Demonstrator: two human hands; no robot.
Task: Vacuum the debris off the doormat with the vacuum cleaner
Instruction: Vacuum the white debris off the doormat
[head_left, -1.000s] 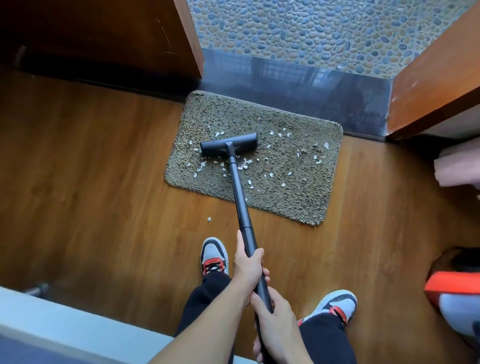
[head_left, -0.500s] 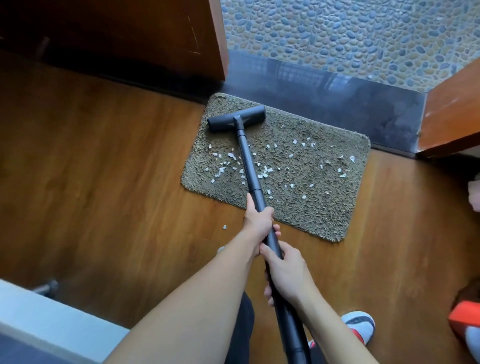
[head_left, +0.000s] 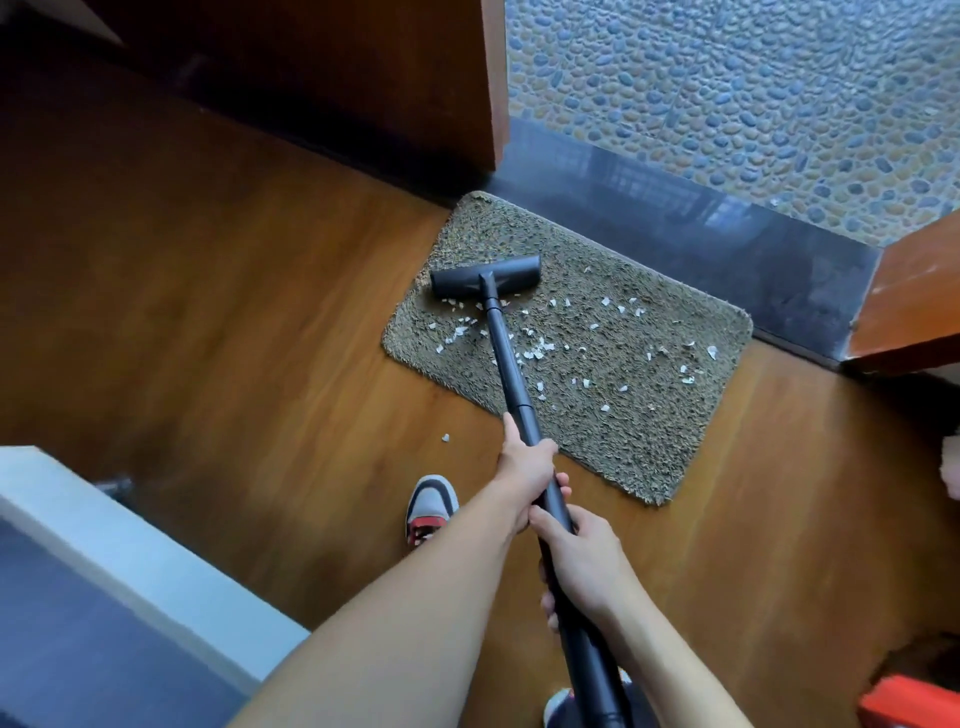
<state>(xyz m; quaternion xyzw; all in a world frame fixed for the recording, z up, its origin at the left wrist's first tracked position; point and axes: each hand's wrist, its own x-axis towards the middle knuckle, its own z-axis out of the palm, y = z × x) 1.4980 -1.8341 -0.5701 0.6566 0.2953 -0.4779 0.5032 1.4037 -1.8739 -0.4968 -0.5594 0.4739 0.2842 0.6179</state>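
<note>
On the brown wood floor (head_left: 208, 312), close to a dark step (head_left: 675, 218), lay a fuzzy tan doormat (head_left: 623, 415). Little white bits of debris (head_left: 535, 353) were spread over much of it, most of them in the middle and on the left part. One white bit (head_left: 445, 438) lay off the mat on the floor, near its front edge.

The black vacuum cleaner (head_left: 519, 400) had its flat head (head_left: 485, 275) sitting on the far left part of the doormat. Some white bits lay just beside the head. A long black tube (head_left: 498, 338) ran back from the head, over the mat, to the person.

Both hands held the tube. The left hand (head_left: 524, 467) was farther along it, near the front edge of the mat, and its grip was wrapped round the tube. The right hand (head_left: 582, 561) was just behind the left one, and its grip was wrapped round the tube too.

A grey, white and red shoe (head_left: 431, 504) stood on the floor, left of the hands. Past the dark step was ground made of small blue and brown pebbles (head_left: 727, 78). A pale ledge (head_left: 130, 545) sat at the near left. Something orange (head_left: 909, 701) peeked in at the near right corner.
</note>
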